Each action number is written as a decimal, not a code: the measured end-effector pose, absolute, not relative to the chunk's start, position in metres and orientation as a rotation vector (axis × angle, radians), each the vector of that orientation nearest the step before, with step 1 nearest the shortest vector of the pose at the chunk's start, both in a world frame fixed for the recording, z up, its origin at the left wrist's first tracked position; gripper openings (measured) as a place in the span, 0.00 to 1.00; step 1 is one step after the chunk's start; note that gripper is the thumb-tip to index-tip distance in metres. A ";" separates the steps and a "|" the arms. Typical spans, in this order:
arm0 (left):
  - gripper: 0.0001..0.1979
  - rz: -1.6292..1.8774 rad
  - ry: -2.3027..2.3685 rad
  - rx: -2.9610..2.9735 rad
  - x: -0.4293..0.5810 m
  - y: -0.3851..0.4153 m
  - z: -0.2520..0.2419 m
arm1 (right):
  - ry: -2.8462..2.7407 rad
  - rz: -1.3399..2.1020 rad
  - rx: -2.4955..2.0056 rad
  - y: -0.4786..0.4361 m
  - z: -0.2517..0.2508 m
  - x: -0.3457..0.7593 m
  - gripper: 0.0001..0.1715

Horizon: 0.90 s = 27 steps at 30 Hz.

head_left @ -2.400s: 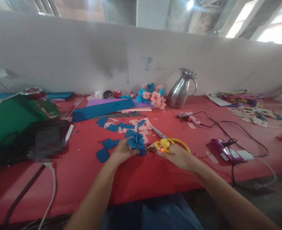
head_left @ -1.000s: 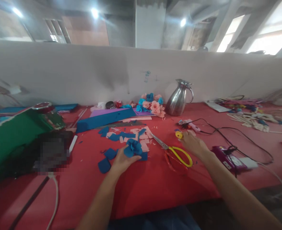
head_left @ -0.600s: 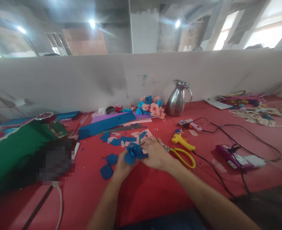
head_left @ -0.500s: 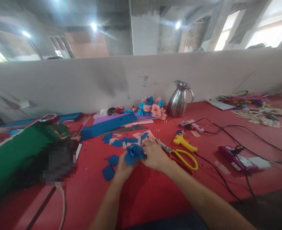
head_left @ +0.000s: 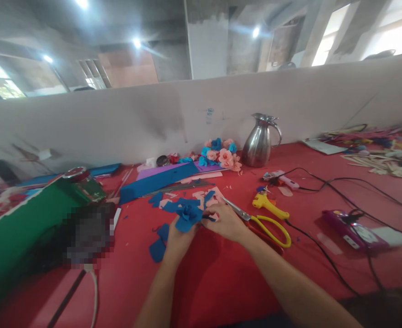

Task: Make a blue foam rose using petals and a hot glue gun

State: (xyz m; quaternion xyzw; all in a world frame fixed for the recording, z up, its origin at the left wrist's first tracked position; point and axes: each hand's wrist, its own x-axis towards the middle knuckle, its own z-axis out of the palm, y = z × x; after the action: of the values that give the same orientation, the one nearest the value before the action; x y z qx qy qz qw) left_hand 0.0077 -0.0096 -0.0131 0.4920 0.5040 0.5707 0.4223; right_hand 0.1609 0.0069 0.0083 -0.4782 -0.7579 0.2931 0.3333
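Observation:
A blue paper flower (head_left: 188, 215) with open petals is held in my left hand (head_left: 180, 239), whose fingers are mostly hidden under it. My right hand (head_left: 224, 222) is closed beside the flower, its fingers pinched on a small dark thing (head_left: 208, 217) too blurred to name. Cut blue paper petals (head_left: 157, 250) lie to the left of my left hand. Behind the hands are blue and pink paper scraps (head_left: 178, 206). Scissors with yellow handles (head_left: 272, 231) lie just right of my right hand, blades toward the scraps.
A yellow glue gun (head_left: 271, 207) and a purple power strip (head_left: 353, 234) with cables lie on the right. At the back stand a steel jug (head_left: 257, 143) and a bunch of paper flowers (head_left: 225, 158). A green board (head_left: 26, 223) and a lidded jar (head_left: 88, 187) are on the left.
The flower has turned, and its petals now face up more openly. My right fingers have drawn slightly off it to the right. The view has shifted a little.

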 end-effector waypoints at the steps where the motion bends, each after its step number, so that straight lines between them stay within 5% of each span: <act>1: 0.07 1.404 1.269 1.260 0.007 -0.010 -0.014 | -1.976 0.775 -1.252 0.007 0.007 0.161 0.08; 12: 0.12 1.558 1.112 1.334 -0.007 -0.008 -0.035 | -1.012 1.265 -1.036 0.019 0.000 0.177 0.15; 19: 0.05 1.449 1.130 1.305 -0.007 -0.010 -0.030 | -0.887 1.334 -0.965 0.018 0.004 0.178 0.16; 27: 0.11 1.311 0.969 1.219 0.003 -0.016 -0.030 | -0.806 1.333 -0.959 0.017 0.003 0.173 0.18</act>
State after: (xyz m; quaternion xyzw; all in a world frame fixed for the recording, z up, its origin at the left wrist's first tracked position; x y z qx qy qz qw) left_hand 0.0034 -0.0163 -0.0300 0.5095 0.4050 0.5480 0.5255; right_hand 0.1734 0.0171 0.0031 -0.4154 -0.3493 0.5772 0.6101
